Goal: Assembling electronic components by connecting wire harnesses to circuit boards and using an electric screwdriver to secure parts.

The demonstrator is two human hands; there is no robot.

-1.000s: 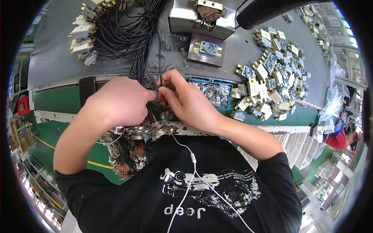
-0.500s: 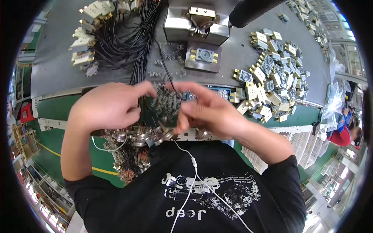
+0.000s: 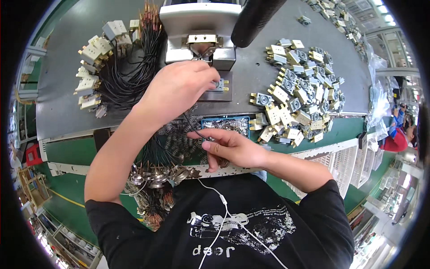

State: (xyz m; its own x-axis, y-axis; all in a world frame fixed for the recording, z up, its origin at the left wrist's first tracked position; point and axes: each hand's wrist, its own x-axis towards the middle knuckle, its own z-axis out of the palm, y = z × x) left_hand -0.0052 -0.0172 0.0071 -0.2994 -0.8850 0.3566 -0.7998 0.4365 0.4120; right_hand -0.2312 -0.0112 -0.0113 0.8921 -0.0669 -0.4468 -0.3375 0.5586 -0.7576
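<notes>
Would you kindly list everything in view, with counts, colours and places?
bench: one, grey, centre
press: one, silver, top centre
thick bar: one, black, top centre
metal block: one, grey, below press
single housing: one, grey, on block
housing pile: dozens, grey and cream, right
housing row: over ten, cream and grey, left
wire bundle: one, black, upper left
springs: many, silver, centre
tray: one, blue, centre
left hand: one, bare, at single housing
right hand: one, bare, with black wire
</notes>
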